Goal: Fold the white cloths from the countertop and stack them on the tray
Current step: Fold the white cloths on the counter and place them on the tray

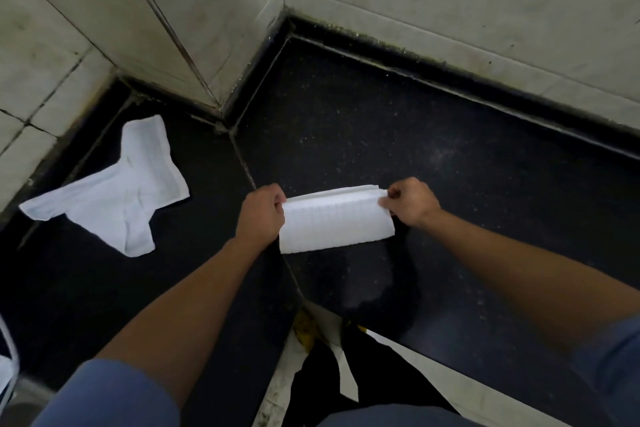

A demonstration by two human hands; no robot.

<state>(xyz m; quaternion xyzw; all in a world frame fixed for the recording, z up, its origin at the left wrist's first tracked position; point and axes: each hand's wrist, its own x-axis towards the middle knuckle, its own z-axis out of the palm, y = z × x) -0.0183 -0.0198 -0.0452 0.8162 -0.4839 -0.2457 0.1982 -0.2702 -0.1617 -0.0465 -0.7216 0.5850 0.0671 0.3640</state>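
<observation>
White cloth (pixel 336 218), folded into a band, is hanging between both hands above the dark bench (pixel 450 156), its top edge stretched level and its lower edge drooping free. The left hand (pixel 260 215) is pinching the left end, fingers (pixel 280 199) clenched over the top corner. The right hand (pixel 412 202) is gripping the right end, its fingers curled tight on the doubled edge. Whether the lower edge is touching the bench cannot be told.

A second cloth (pixel 114 191) is lying crumpled and unfolded on the bench to the left, well apart from the held one, near the wall (pixel 52 55). Pale tiled walls with dark grout lines are closing the bench in at the back, and a tiled pillar (pixel 207 28) is jutting forward between the two bench sections. A seam (pixel 242 163) in the bench top is running down from the pillar's foot and passing under the left hand. Nothing is lying on the bench between the hands and the back wall.

Blue sleeves (pixel 104 395) are being cut off by the lower edge. At the far left edge a white rim (pixel 8 357) is only partly showing, too cropped to identify. Below the bench corner, a pale floor (pixel 284 374) with a yellow smudge and dark shapes is hard to make out. No writing is readable anywhere.
</observation>
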